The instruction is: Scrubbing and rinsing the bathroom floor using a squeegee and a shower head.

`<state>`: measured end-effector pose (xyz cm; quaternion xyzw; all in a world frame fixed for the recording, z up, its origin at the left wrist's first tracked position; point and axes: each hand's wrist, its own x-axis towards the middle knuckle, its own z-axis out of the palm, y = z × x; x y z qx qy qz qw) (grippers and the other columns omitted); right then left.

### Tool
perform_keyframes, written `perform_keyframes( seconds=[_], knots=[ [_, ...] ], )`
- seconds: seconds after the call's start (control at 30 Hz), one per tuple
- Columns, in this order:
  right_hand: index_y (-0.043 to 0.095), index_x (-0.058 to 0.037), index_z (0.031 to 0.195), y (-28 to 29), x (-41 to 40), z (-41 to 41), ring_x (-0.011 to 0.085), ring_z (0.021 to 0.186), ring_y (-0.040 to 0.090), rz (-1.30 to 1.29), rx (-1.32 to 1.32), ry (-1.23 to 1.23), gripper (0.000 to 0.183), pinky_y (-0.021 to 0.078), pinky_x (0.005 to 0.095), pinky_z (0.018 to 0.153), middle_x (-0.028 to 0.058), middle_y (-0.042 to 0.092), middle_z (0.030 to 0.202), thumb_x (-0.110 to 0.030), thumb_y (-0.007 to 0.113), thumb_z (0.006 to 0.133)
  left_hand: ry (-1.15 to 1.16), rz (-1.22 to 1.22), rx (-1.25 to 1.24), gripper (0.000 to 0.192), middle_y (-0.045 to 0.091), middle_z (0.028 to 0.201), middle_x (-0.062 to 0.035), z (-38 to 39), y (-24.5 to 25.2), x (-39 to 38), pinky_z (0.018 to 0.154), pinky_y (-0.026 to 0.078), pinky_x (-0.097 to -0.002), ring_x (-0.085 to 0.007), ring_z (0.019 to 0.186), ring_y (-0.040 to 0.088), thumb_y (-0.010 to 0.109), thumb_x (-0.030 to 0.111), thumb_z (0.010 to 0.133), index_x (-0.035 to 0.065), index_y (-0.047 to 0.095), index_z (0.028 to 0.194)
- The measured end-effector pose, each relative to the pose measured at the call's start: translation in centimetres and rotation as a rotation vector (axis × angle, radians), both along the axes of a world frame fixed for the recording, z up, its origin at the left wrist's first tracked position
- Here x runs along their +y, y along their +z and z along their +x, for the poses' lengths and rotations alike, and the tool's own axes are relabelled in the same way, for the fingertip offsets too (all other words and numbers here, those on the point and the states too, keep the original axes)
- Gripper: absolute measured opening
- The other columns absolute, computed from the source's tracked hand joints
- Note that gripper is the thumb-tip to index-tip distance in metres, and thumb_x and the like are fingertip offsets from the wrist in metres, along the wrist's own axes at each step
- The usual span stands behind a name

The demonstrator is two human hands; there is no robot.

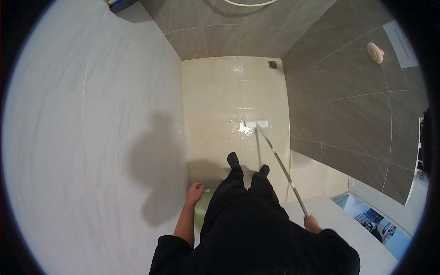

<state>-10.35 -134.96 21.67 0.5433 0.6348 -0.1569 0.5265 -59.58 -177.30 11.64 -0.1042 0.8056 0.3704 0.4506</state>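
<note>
My right hand (312, 224) is closed around the upper end of a long metal pole (282, 168). At the pole's far end a white floor-tool head (256, 124) rests on the wet beige tiled floor (227, 92), in front of my feet; whether it is a brush or a squeegee I cannot tell. My left hand (195, 192) hangs at my left side with its fingers loosely curled and no object visible in it. A green plastic object (200, 212) stands below that hand, partly hidden by my leg.
A square floor drain (272, 64) lies in the far right corner. Grey tiled walls (354, 113) enclose the floor. A pink oval fitting (375, 53) is on the right wall, a pale hose (250, 4) hangs at the far wall, and a dark holder (123, 6) is at upper left.
</note>
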Motion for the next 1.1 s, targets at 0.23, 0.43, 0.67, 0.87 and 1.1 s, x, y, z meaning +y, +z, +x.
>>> perform_keyframes(
  seconds=[0.23, 0.43, 0.67, 0.87, 1.1],
  knots=[
    [0.062, -0.0022, 0.099, -6.7, 2.2, -11.9, 0.0347, 0.075, 0.067, -0.19, 0.221, -0.081, 0.045, 0.0536, 0.0489, 0.065, 0.0219, 0.065, 0.079, -0.036, 0.032, 0.101, -0.284, -0.334, 0.842, 0.041, 0.06, 0.116, -0.0224, -2.4, 4.8, 0.4, 0.097, 0.044, -0.0426, -0.0363, 0.109, 0.057, 0.059, 0.013, 0.084, -0.0036, 0.054, 0.122],
    [0.062, 0.0051, 0.079, -16.5, 15.9, -35.6, 0.0339, 0.053, 0.065, -0.214, 0.587, 0.007, 0.06, 0.0511, 0.0485, 0.055, 0.021, 0.061, 0.058, -0.045, 0.035, 0.099, -0.034, -0.796, 1.915, 0.044, 0.047, 0.137, -0.0206, -13.3, 30.2, -2.0, 0.11, 0.028, -0.052, -0.0397, 0.131, 0.04, 0.059, 0.013, 0.089, -0.0017, 0.049, 0.13],
    [0.062, 0.0065, 0.099, -12.2, 13.0, -40.8, 0.0383, 0.066, 0.065, -0.174, 0.611, 0.174, 0.056, 0.0518, 0.0496, 0.066, 0.0267, 0.064, 0.078, -0.044, 0.038, 0.098, -0.167, -1.218, 2.096, 0.052, 0.043, 0.142, -0.0165, -8.8, 43.6, -9.9, 0.106, 0.019, -0.0637, -0.0397, 0.134, 0.034, 0.056, 0.025, 0.093, 0.0066, 0.04, 0.138],
    [0.055, 0.0017, 0.113, -12.0, 11.1, 0.0, 0.0399, 0.106, 0.06, -0.003, 0.244, 0.138, 0.057, 0.048, 0.0493, 0.09, 0.0261, 0.062, 0.11, -0.05, 0.046, 0.093, -0.042, -1.466, 1.94, 0.054, 0.043, 0.143, -0.0142, -0.9, 44.0, -14.2, 0.105, 0.023, -0.0611, -0.037, 0.135, 0.035, 0.052, 0.034, 0.095, 0.0069, 0.038, 0.14],
    [0.049, 0.009, 0.117, -7.0, 11.5, 1.3, 0.043, 0.101, 0.061, -0.18, 0.165, 0.05, 0.064, 0.0488, 0.0509, 0.086, 0.0319, 0.06, 0.109, -0.051, 0.038, 0.096, 0.011, -1.648, 1.888, 0.066, 0.038, 0.147, -0.0166, -0.6, 42.1, -17.5, 0.105, 0.017, -0.0642, -0.0403, 0.136, 0.03, 0.05, 0.051, 0.09, 0.0051, 0.043, 0.136]
  ],
)
